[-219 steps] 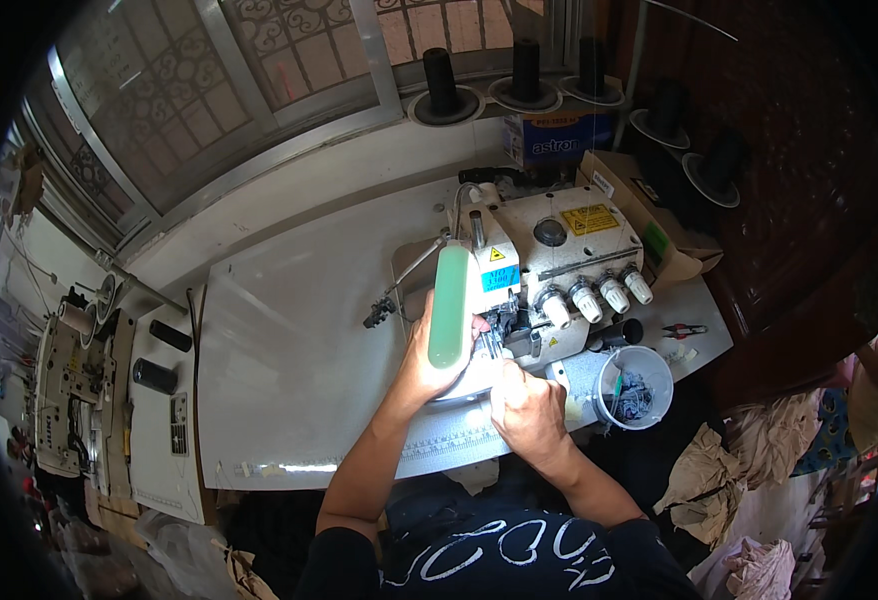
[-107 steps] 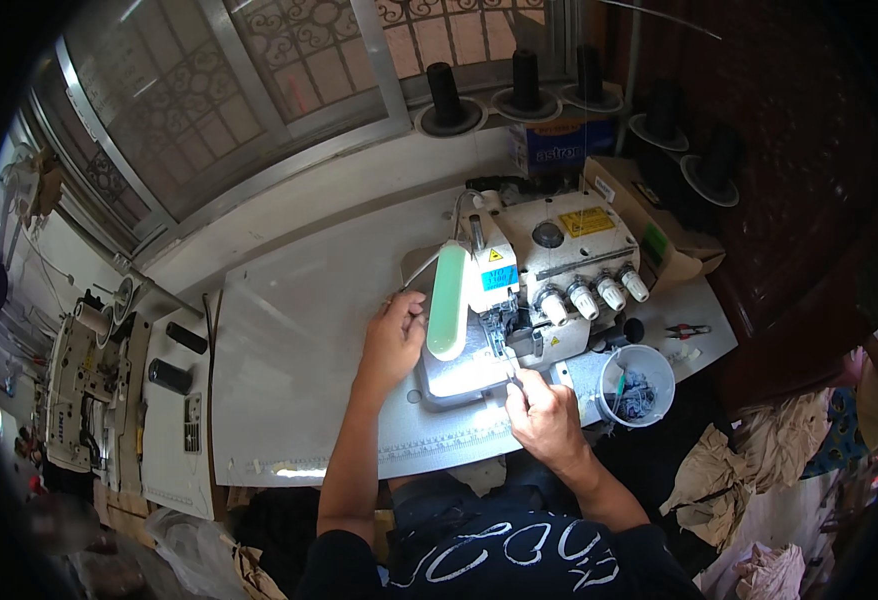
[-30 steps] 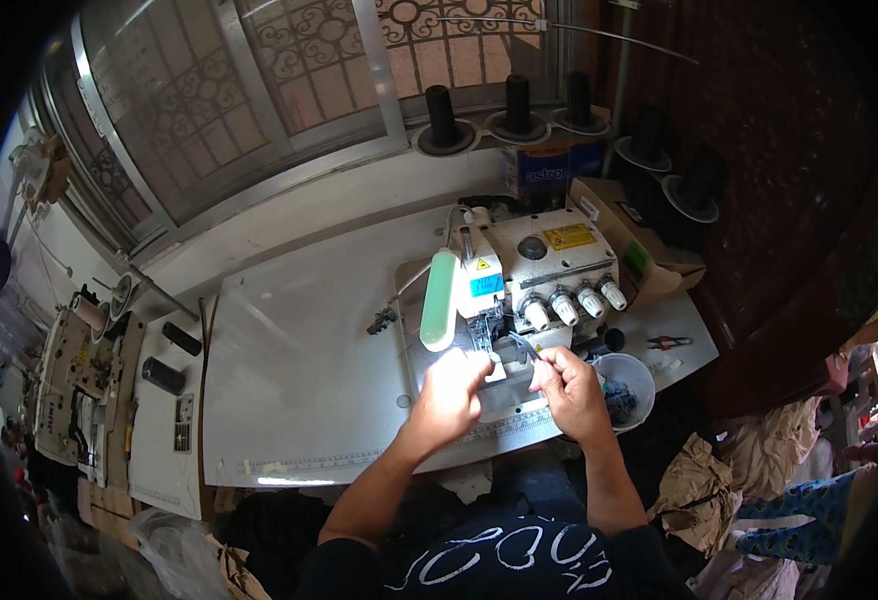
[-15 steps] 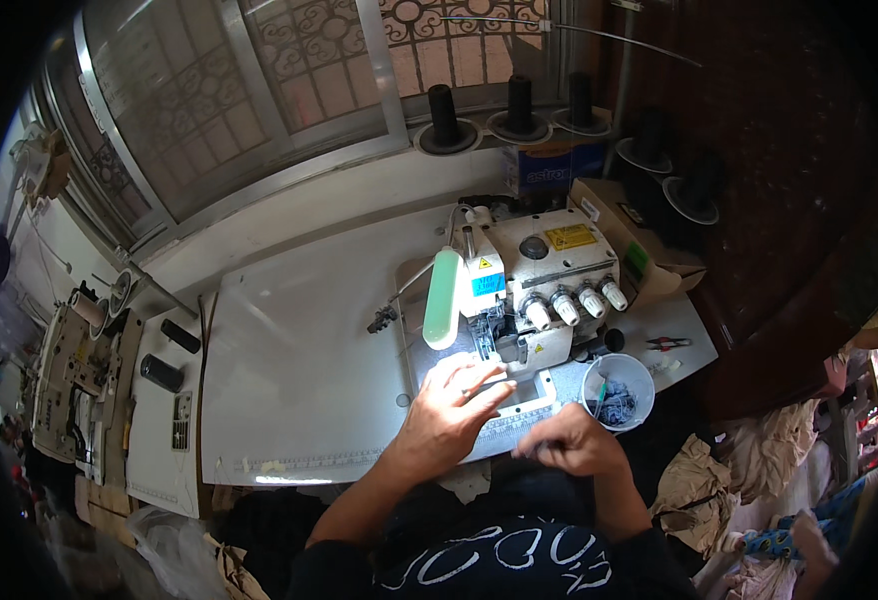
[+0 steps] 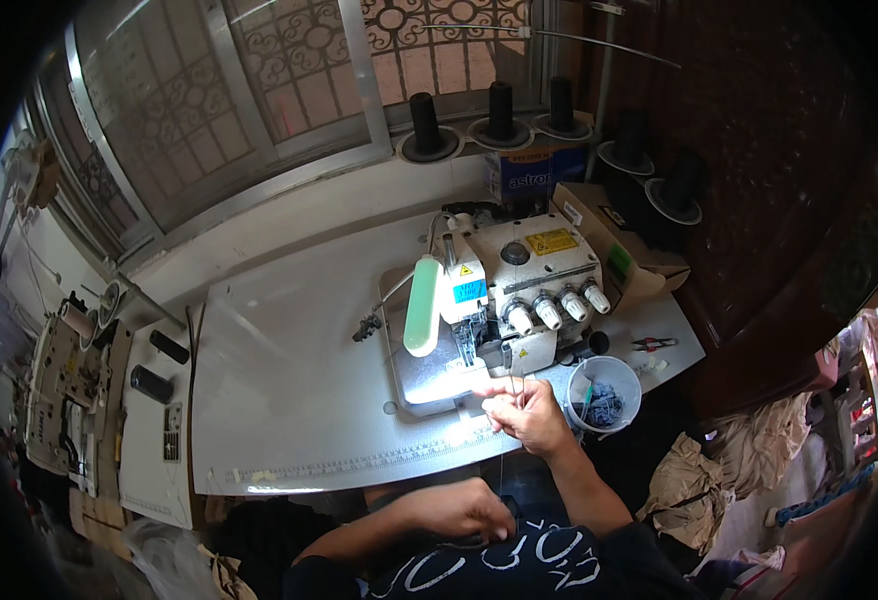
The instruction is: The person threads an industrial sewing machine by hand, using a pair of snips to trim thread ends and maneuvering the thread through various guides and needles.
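Note:
My right hand (image 5: 531, 414) is in front of the serger (image 5: 539, 265), by the lit needle area, with its fingertips pinched together. A fine thread (image 5: 502, 462) hangs from its fingers toward my lap. Lower down, against my dark shirt, my left hand (image 5: 467, 508) is closed with the fingers curled in; what it grips is hidden. A pale green lamp (image 5: 424, 308) lights the serger's metal plate (image 5: 429, 368). Beside my right hand stands a translucent bucket (image 5: 571, 398) of dark blue-grey scraps (image 5: 605, 402).
Red-handled thread snips (image 5: 653, 344) lie right of the serger on the white table (image 5: 289, 380). Dark thread cones (image 5: 500, 112) stand behind it, near a cardboard box (image 5: 614, 235). Another sewing machine (image 5: 59, 390) is at far left; crumpled brown paper (image 5: 687, 490) lies at lower right.
My left hand has dropped from the serger's plate to my lap and closed. My right hand has moved up and left toward the needle area. The view has shifted slightly.

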`<state>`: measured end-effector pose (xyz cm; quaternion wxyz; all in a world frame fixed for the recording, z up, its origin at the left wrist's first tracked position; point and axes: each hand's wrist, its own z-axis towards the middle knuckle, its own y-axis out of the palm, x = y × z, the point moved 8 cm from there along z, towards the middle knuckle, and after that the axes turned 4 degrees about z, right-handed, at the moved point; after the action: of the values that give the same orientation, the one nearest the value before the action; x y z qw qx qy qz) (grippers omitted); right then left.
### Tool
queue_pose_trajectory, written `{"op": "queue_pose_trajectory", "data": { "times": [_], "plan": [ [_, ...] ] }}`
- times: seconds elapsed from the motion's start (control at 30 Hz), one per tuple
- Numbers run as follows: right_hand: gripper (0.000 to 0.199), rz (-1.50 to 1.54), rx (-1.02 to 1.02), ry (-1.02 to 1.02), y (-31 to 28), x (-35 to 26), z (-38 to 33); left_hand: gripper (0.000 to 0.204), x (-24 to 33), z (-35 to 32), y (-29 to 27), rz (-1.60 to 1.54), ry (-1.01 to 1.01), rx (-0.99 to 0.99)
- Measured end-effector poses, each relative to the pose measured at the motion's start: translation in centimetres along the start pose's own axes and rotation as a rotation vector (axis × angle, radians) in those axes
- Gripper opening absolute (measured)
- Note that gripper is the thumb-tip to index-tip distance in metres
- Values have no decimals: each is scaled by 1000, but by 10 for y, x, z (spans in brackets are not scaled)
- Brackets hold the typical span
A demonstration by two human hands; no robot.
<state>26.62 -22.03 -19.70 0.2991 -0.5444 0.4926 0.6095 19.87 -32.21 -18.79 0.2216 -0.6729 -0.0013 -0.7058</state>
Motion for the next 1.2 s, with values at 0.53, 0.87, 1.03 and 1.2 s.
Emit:
{"op": "queue_pose_trajectory", "data": {
  "times": [0.53,0.87,1.03,1.2],
  "plan": [
    [10,-416,113,-147,-17,-33,-24,14,-31,-20,-50,-59,-104,730],
    [14,-561,-129,-263,13,-28,-20,18,23,-22,-68,399,37,627],
    [19,-508,-616,-270,36,-34,-50,27,51,-8,-98,1112,137,809],
    [16,-808,-102,-600,2,-89,-36,14,28,-16,-91,869,126,927]
  ]
}}
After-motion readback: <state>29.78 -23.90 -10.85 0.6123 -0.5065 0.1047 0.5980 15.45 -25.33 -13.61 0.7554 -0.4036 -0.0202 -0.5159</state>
